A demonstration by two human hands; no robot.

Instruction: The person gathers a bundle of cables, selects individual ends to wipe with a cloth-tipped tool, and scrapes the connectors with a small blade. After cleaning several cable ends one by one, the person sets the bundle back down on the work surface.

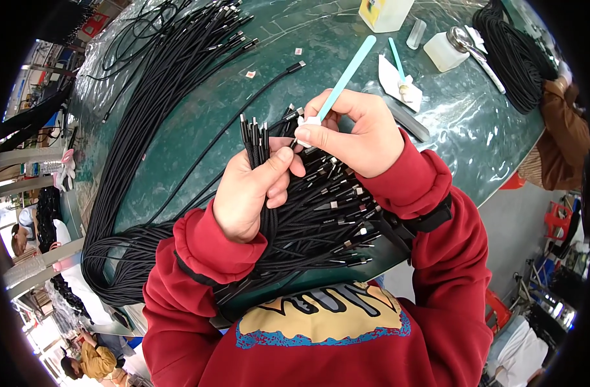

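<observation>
Hands: my left hand [246, 193] is closed round a small bunch of black cable ends [255, 138], thumb and forefinger pinching them upright with the metal plugs pointing away from me; my right hand [356, 132] pinches a light blue swab stick [346, 76] near its white tip.
Contact point: the white tip meets one plug at the right edge of the bunch, just beside my left thumb.
Cables: the bunch sits above the near middle of the green bench [463, 129]; more plug ends [337, 206] fan out beneath my right wrist, and a long black bundle [159, 97] runs off to the far left.
Doing it well: I judge a short grip on the stick and a steady left pinch matter most, so that one plug stands clear of its neighbours and the tip touches only that one.
Pressure: light, I think; the stick looks thin and would bend.
Risk: the bunch could splay if my left fingers loosen.
Nearby: a second blue swab [398, 64] lies on white paper at far right, next to a white dispenser bottle [445, 51].
</observation>
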